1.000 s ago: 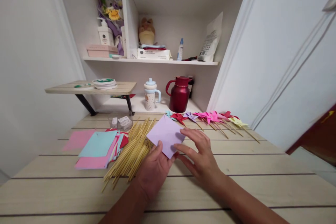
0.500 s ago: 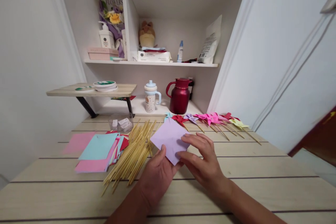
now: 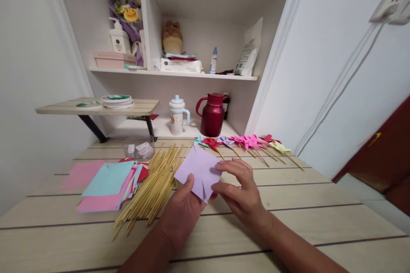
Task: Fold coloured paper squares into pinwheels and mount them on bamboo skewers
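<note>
Both my hands hold a lilac paper square [image 3: 197, 169] just above the wooden table [image 3: 288, 222]. The sheet shows slits running in from its corners. My left hand [image 3: 181, 211] pinches the near corner from below, thumb on top. My right hand [image 3: 241, 194] grips the right edge with its fingertips. A pile of thin bamboo sticks [image 3: 153, 185] lies just left of my left hand. Beyond the sticks sits a stack of coloured paper sheets [image 3: 107, 183], pink and light blue on top.
A row of finished paper pinwheels [image 3: 246, 141] on sticks lies at the table's back. A clear pin box [image 3: 139, 150], a lidded cup [image 3: 177, 116] and a red jug [image 3: 211, 115] stand behind. Shelves hold bottles and boxes. A small side shelf [image 3: 96, 108] juts out at left.
The lilac sheet has turned slightly in my hands and its cut corners now show. The view has shifted right and slightly up; both hands stay on the paper.
</note>
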`<move>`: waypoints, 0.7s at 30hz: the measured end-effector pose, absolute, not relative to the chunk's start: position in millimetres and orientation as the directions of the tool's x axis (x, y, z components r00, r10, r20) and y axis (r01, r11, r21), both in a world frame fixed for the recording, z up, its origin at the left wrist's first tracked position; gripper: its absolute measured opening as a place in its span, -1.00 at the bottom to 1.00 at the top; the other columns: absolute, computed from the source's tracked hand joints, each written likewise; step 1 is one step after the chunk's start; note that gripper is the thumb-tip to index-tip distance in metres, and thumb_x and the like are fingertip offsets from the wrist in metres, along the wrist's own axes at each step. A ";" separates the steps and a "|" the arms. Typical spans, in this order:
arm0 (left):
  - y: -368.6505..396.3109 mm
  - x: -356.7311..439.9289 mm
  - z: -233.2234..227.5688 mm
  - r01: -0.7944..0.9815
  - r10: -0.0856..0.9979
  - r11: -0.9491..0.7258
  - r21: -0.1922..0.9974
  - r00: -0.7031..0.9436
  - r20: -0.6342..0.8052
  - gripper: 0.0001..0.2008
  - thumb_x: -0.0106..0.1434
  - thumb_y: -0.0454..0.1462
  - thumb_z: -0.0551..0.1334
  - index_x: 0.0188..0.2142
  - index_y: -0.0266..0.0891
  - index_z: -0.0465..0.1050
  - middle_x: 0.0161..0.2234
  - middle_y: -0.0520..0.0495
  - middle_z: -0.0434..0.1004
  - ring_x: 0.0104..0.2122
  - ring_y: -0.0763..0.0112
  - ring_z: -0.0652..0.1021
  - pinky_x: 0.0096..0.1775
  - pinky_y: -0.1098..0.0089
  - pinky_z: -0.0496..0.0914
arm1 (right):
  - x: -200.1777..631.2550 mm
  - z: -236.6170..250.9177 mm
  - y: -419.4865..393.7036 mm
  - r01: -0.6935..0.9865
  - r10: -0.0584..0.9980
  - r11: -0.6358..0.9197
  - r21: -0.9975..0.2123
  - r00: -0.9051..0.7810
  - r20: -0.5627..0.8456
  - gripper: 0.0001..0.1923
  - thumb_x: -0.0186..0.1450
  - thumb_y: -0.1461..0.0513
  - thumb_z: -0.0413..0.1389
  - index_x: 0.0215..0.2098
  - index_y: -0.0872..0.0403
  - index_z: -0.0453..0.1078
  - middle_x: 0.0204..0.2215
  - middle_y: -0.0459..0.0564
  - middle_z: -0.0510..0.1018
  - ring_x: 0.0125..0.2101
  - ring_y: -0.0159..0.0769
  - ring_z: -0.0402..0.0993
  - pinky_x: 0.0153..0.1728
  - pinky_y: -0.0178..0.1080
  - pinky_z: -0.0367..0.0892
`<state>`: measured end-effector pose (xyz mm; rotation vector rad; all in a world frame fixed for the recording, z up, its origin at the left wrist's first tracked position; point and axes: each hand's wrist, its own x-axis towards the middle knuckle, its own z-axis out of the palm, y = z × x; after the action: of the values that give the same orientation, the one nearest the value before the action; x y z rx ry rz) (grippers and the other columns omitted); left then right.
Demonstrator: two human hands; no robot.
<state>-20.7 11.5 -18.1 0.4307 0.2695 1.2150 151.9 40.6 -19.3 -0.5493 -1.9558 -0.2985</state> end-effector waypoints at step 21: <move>14.8 -23.5 -12.3 -0.864 0.945 0.277 0.420 0.324 0.044 -0.52 0.43 -0.27 0.03 0.32 -0.13 0.14 0.08 -0.13 0.54 0.03 0.27 0.54 0.18 0.15 0.28 | 154.7 -14.3 43.4 0.456 0.360 0.875 -0.165 -0.384 0.850 -0.63 0.24 0.44 0.12 -0.05 -0.02 0.44 0.07 0.10 0.35 0.09 -0.02 0.32 0.05 0.10 0.29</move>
<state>-23.5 14.8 -12.3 0.4035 0.2314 1.2293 154.7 43.4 -14.3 -0.5946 -2.0108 -0.1160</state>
